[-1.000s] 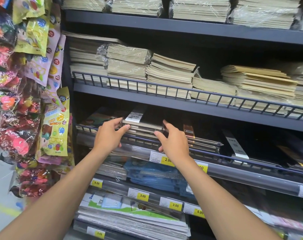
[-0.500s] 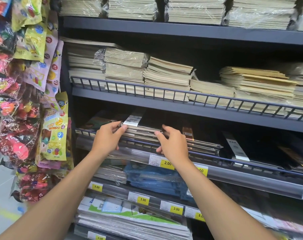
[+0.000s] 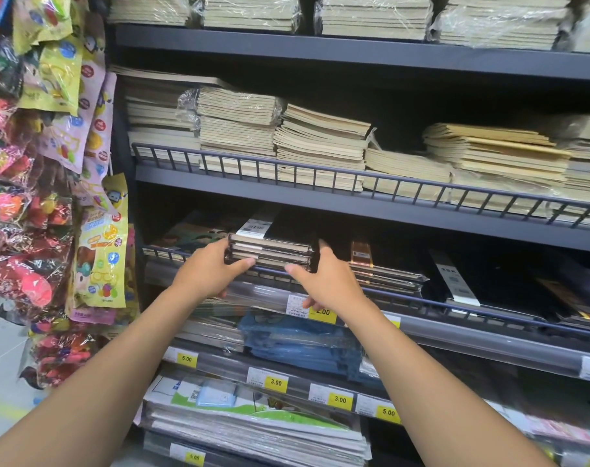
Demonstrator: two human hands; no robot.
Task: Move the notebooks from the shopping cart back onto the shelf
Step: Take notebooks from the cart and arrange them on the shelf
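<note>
The stack of notebooks (image 3: pixel 270 252) sits on the dark middle shelf (image 3: pixel 462 337), just behind its wire rail (image 3: pixel 404 299) and beside a flatter pile (image 3: pixel 384 274) on its right. In the past second it has barely shifted. What has changed is the hands, which have drawn in from either side. The left hand (image 3: pixel 204 276) now grasps the stack's left end, fingers round the corner and thumb along the lower front edge. The right hand (image 3: pixel 330 284) is released and spread, thumb standing by the right end and forefinger touching the front. To me this looks like the last squaring-up before letting go, so this batch seems as good as shelved. The shopping cart is out of sight, so I cannot say what remains in it.
</note>
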